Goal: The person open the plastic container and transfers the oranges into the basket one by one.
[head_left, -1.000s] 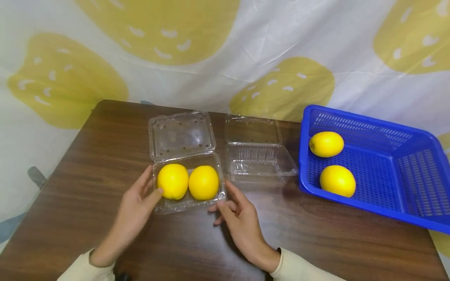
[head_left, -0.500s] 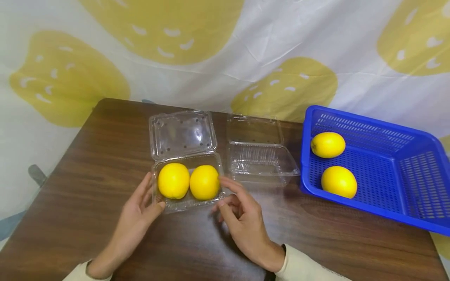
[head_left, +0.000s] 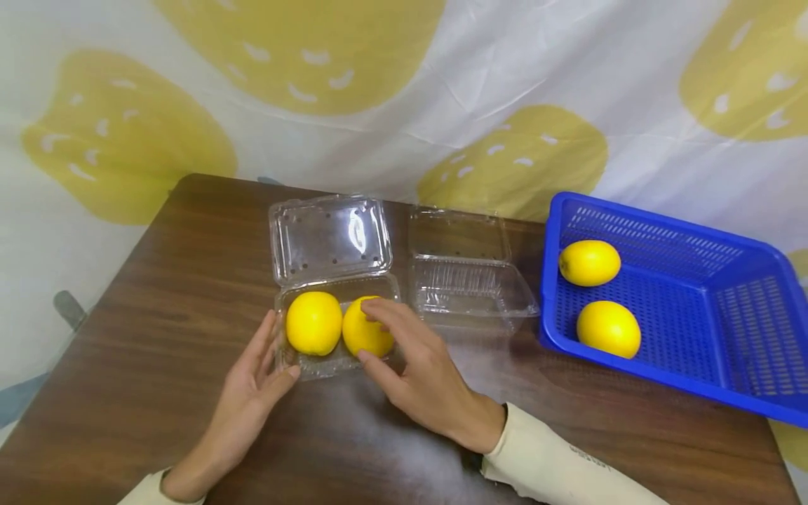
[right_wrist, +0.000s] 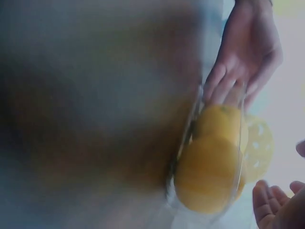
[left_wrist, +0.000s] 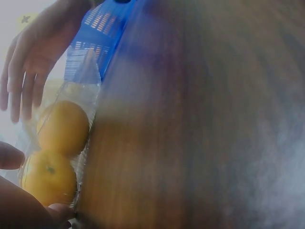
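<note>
Two round oranges, a left one (head_left: 313, 323) and a right one (head_left: 361, 335), sit side by side in the base of a clear plastic clamshell container (head_left: 341, 289). Its lid (head_left: 334, 237) lies folded back behind them. My left hand (head_left: 236, 403) holds the container at its left front corner, thumb by the front rim and fingers along the side wall. Over the right orange hovers my right hand (head_left: 426, 375), fingers loosely bent and apart, partly covering it. In the right wrist view a gap shows between the right fingertips (right_wrist: 262, 191) and the fruit.
Right of the first container stands a second clear clamshell (head_left: 470, 287), lid up. A blue basket (head_left: 701, 396) at the far right contains two yellow fruits, one behind (head_left: 590, 263) and one in front (head_left: 609, 329). A lemon-print cloth (head_left: 353, 140) hangs behind the wooden table (head_left: 145, 337).
My right hand has left the container's right front corner and moved left and up over the right orange. The left thumb has shifted off the left orange to the front rim.
</note>
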The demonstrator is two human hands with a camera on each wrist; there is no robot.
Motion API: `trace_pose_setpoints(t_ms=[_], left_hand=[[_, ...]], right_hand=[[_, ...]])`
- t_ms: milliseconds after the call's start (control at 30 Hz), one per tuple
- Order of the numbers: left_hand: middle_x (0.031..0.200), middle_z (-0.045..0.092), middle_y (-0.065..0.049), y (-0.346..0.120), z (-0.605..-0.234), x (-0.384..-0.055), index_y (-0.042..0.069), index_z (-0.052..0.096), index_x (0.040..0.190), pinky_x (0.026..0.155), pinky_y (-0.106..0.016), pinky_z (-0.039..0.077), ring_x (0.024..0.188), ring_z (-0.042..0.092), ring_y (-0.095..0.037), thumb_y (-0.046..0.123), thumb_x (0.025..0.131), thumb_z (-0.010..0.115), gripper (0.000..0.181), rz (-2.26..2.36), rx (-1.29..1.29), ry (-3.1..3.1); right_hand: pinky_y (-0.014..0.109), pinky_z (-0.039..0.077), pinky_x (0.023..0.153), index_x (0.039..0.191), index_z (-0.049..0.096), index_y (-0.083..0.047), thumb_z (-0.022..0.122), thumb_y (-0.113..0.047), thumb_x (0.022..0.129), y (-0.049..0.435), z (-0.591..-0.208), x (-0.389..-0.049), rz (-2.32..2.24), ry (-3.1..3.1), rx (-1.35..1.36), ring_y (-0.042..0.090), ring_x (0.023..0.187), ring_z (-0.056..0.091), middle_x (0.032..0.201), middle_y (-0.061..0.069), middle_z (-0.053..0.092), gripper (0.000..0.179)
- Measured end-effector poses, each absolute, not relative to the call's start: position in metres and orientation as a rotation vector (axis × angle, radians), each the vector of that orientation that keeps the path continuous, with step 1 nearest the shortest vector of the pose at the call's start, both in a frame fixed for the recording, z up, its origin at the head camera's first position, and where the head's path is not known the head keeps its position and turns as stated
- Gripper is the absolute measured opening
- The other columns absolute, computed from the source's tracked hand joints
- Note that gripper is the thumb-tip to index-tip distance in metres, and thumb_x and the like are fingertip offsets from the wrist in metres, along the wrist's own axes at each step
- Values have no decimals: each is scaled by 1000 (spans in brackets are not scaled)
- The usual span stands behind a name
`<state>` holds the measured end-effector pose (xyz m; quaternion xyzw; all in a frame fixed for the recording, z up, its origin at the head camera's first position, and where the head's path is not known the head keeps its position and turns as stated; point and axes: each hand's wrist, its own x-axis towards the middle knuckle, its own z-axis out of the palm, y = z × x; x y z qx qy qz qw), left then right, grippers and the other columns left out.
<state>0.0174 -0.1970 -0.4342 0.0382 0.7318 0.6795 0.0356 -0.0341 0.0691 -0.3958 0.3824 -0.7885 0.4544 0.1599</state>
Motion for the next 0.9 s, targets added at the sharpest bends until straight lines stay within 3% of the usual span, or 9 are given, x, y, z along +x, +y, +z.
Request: trace_pose_setpoints(t_ms=[133, 300, 600, 900], left_hand=[[183, 9, -19, -197, -435, 18, 3, 10, 176, 120, -9, 31, 166, 15, -48, 0, 106, 65, 89, 2078, 99, 2252], [184, 9, -15, -197, -432, 19, 5, 10, 176, 120, -8, 30, 167, 15, -45, 1, 107, 64, 88, 2048, 81, 2259], [184, 8, -15, -195, -432, 17, 5, 12, 176, 121, -9, 28, 167, 14, -45, 1, 108, 63, 86, 2022, 73, 2260], [184, 9, -13, -194, -433, 16, 9, 16, 177, 120, -10, 29, 168, 16, -39, 2, 108, 63, 84, 2022, 62, 2262]], right_hand=[[38, 50, 123, 146, 60, 7, 88, -12, 91, 61, -393, -51, 1102, -2315, 1169, 33, 137, 61, 148, 20, 64, 65], [42, 41, 130, 149, 60, 4, 90, -23, 91, 50, -392, -67, 943, -2407, 1222, 36, 146, 53, 151, 19, 62, 71], [54, 31, 134, 158, 54, -2, 92, -41, 89, 36, -394, -80, 732, -2623, 1253, 42, 156, 41, 156, 16, 60, 88], [56, 27, 136, 164, 50, -12, 89, -57, 88, 26, -392, -86, 541, -2827, 1296, 41, 162, 32, 159, 8, 58, 96]])
